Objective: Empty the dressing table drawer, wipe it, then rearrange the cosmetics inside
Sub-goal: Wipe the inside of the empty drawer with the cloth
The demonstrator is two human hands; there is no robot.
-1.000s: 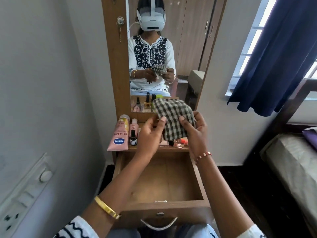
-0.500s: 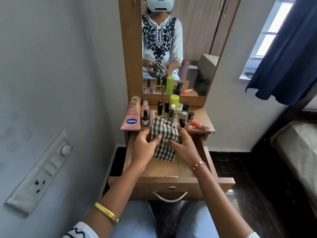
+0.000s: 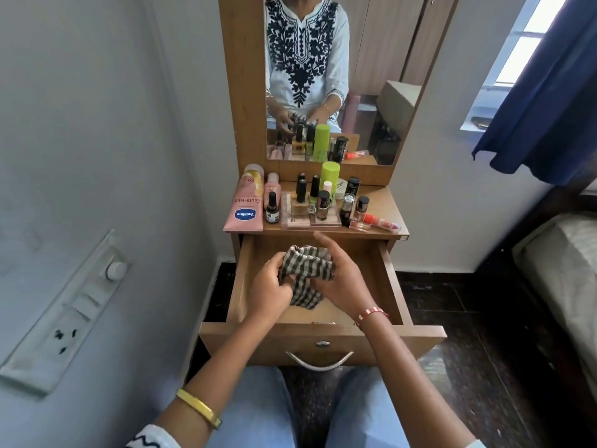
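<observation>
Left hand [image 3: 269,286] and right hand [image 3: 339,279] both curled, gripping; forearms extended forward.

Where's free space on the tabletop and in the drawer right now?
Tabletop: bare only at the right rear, behind the lip balm; bottles crowd the rest. Drawer: bare floor along the right wall and at the left-front corner; both hands grip the cloth mid-drawer.

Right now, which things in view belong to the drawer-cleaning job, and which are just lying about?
Job:
- open drawer, cleared out
- checked cloth, gripped by left hand and right hand
- cosmetics on the tabletop: Vaseline tube, nail polish bottles, green bottle

Lying about:
- wall switchboard
- blue curtain
- bed
</observation>
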